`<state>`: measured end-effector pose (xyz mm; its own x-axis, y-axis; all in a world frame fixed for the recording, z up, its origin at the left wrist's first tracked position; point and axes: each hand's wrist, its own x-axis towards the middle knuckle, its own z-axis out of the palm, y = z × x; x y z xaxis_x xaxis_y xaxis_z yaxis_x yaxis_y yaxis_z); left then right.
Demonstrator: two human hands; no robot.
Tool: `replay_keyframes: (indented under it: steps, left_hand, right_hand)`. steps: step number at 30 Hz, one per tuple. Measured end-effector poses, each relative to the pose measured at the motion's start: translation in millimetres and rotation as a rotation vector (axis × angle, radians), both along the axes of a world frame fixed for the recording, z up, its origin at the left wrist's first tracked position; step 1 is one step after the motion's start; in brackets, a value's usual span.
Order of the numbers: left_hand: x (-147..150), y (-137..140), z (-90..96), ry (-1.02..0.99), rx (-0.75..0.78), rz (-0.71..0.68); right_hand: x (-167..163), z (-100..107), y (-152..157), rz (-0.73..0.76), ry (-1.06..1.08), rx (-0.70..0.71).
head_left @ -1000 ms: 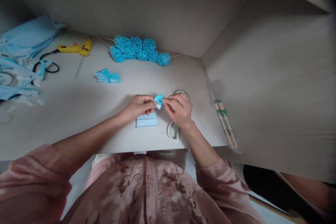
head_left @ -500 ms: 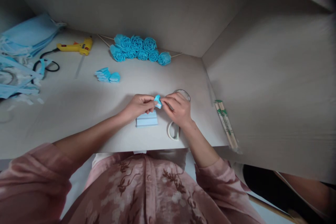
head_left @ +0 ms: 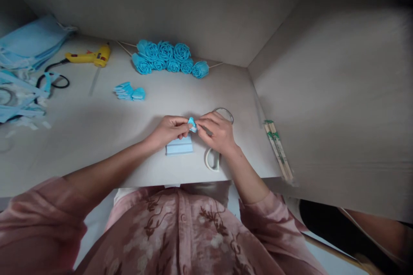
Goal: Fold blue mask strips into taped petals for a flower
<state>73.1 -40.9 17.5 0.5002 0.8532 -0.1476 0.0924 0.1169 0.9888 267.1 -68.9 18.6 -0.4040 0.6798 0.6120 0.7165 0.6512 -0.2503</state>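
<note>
Between my two hands is a small folded blue petal (head_left: 192,124), cut from thin mask-like fabric. My left hand (head_left: 172,129) pinches its left side between thumb and fingers. From the other side, the fingertips of my right hand (head_left: 215,131) are closed on its right edge. Just below, partly under my left hand, a light blue pleated piece of mask fabric (head_left: 179,146) lies flat on the table. A white ring-shaped handle (head_left: 212,160) shows beneath my right wrist; whatever joins it is hidden. Beyond that hand, the rim of a round clear object (head_left: 227,113) is visible.
Several blue fabric roses (head_left: 167,58) on sticks lie at the back wall. Nearer is a small pile of blue petals (head_left: 129,91). A yellow glue gun (head_left: 92,56), stacked masks (head_left: 35,43) and fabric scraps (head_left: 22,99) occupy the left. Packed wooden sticks (head_left: 278,150) lie at right.
My fingers have shifted slightly on the blue petal, which now looks more folded over at the top. The whole view has moved a little; the other things lie as before.
</note>
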Motion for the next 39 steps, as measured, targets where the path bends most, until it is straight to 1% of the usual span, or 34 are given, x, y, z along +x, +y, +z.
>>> replay_keyframes:
  steps: [3,5,7,10,12,15,21,31,36,39]
  left_hand:
    - [-1.1,0.9,-1.2,0.003,-0.014,0.004]
    - [-2.0,1.9,-1.9,-0.006,-0.022,0.002]
    - [-2.6,2.7,-2.2,-0.019,-0.030,-0.004]
    - [-2.8,3.1,-1.7,-0.034,-0.039,-0.005]
    - [-2.3,2.9,-0.8,-0.033,-0.041,-0.001]
    - [-1.4,2.3,0.7,-0.019,-0.036,-0.003]
    - [-0.5,1.6,2.6,0.031,0.007,-0.025]
    - [-1.8,1.3,0.3,0.014,0.038,-0.063]
    - [-3.1,2.0,-0.6,-0.009,0.033,-0.077]
    - [-2.8,2.4,-0.4,-0.003,0.040,-0.067]
  right_hand:
    - [0.4,1.3,-1.2,0.028,0.019,-0.045]
    - [0.7,2.5,-2.1,0.037,0.087,-0.097]
    - [1.3,3.0,-2.6,0.001,0.222,-0.191]
    - [2.6,0.5,-1.6,-0.044,0.416,-0.402]
    - [2.7,-2.9,0.0,-0.005,0.484,-0.522]
    - [0.8,-7.2,2.3,0.067,0.539,-0.609]
    - [-3.3,-7.6,4.1,0.149,0.590,-0.661]
    - [-1.3,-10.8,5.6,0.144,0.511,-0.586]
    - [-2.1,-9.0,4.4,0.124,0.576,-0.649]
    - [-2.7,-8.5,3.5,0.143,0.596,-0.673]
